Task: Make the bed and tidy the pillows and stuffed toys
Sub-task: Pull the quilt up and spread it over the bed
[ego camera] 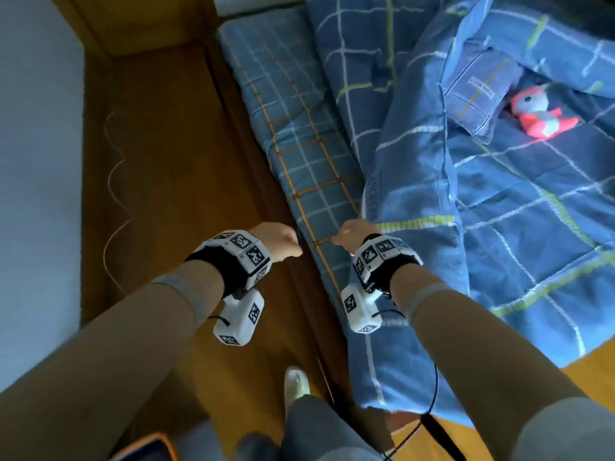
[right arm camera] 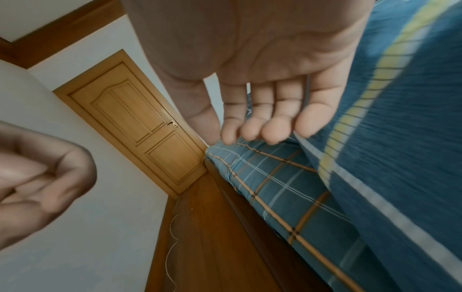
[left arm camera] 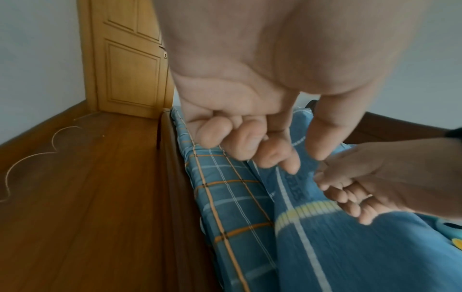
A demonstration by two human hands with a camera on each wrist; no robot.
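A rumpled blue grid quilt [ego camera: 499, 211] covers most of the bed and leaves a strip of plaid sheet [ego camera: 299, 154] bare along the left side. A blue pillow [ego camera: 479, 88] lies tilted on the quilt, with a pink and grey stuffed toy [ego camera: 539, 114] beside it. My left hand [ego camera: 286, 242] hovers over the bed's side, fingers loosely curled [left arm camera: 250, 144], holding nothing. My right hand [ego camera: 346, 234] is just above the quilt's edge [right arm camera: 400, 138], palm open and fingers [right arm camera: 272, 130] slightly bent, gripping nothing.
A dark wooden bed rail [left arm camera: 175, 197] runs along the mattress. Left of it is wooden floor [ego camera: 166, 194] with a thin wavy wire [ego camera: 114, 201], then a white wall. A wooden door [left arm camera: 130, 69] stands beyond the bed's far end. My foot [ego camera: 296, 384] is on the floor.
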